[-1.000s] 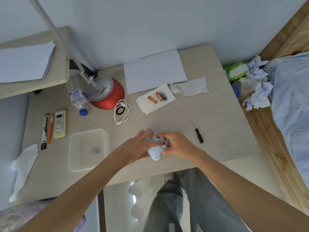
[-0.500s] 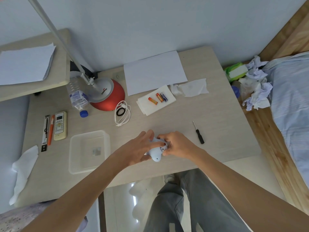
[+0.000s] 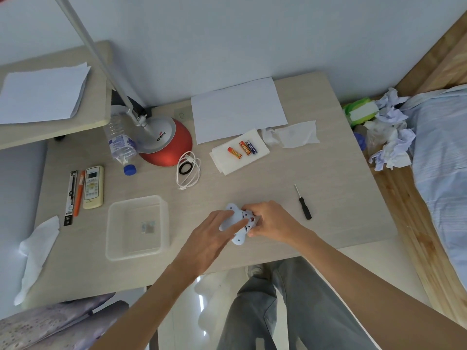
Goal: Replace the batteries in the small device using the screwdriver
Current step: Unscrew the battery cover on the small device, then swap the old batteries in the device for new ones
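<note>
The left hand [image 3: 213, 238] lies flat-fingered across the white small device [image 3: 233, 217], pressing it down on the tabletop [image 3: 341, 198] rather than closing round it. The right hand [image 3: 275, 224] has its fingers curled round the device's right end, so that grip is closed on the device itself. A red spot shows between the fingers, but whether the battery bay is open or covered I cannot tell at this size.

The step looks like work at the battery compartment. To do it well, the left palm should take the holding, which leaves the right fingertips to work with light force. The device should be kept low over the wood, so that anything that pops loose lands close by.

Three batteries [image 3: 242, 149] lie on a folded napkin [image 3: 227, 160] at the back. The screwdriver [image 3: 303, 203] lies untouched just right of the right hand, within easy reach.

To the left, a clear tray [image 3: 136, 255] stands near the left forearm with something small [image 3: 148, 227] inside, so a left elbow swinging wide could nudge it. Behind the hands there is bare wood as far as the white cable [image 3: 188, 170], and that is the best way to shift the work.

The device sits near the front edge of the tabletop, so a dropped part could roll off to the floor. To the right, past the screwdriver, bare wood runs to the edge, with the bed [image 3: 439, 160] beyond.
</note>
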`<state>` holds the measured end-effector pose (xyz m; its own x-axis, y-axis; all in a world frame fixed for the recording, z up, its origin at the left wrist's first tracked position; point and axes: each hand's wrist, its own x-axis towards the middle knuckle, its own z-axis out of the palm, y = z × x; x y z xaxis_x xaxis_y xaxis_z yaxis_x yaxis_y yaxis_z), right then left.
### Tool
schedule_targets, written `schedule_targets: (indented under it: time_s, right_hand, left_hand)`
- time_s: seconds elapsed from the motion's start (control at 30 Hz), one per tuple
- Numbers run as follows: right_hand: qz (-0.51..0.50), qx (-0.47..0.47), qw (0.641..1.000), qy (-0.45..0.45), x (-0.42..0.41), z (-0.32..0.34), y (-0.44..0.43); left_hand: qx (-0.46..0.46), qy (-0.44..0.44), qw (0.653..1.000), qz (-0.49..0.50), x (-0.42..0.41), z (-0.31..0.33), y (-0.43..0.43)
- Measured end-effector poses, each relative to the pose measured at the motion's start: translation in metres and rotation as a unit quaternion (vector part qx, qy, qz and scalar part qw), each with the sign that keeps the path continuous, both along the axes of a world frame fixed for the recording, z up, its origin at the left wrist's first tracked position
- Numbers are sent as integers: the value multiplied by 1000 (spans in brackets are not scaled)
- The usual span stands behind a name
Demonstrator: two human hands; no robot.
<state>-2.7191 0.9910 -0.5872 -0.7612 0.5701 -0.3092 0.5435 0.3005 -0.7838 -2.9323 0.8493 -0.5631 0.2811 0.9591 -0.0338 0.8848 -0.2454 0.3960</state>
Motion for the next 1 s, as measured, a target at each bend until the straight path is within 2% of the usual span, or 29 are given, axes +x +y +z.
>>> schedule_targets:
  time_s: [0.17, 0.3, 0.5, 0.8, 1.0]
  right_hand:
    - [2, 11, 1000, 1, 2, 0, -1]
    - [2, 6, 1000, -6, 6, -1, 1]
    - [-7, 4, 1000, -20, 14, -1, 2]
    - [-7, 4, 1000, -26, 14, 3, 2]
    - [-4, 5, 1000, -24, 14, 6, 1]
  left_hand:
    - [14, -4, 999, 39, 6, 8, -9]
    - [26, 0, 993, 115, -16, 7, -13]
    - [-34, 66, 979, 187, -51, -22, -7]
    - [-82, 56, 976, 193, -51, -25, -8]
    - [-30, 38, 993, 108, -26, 11, 6]
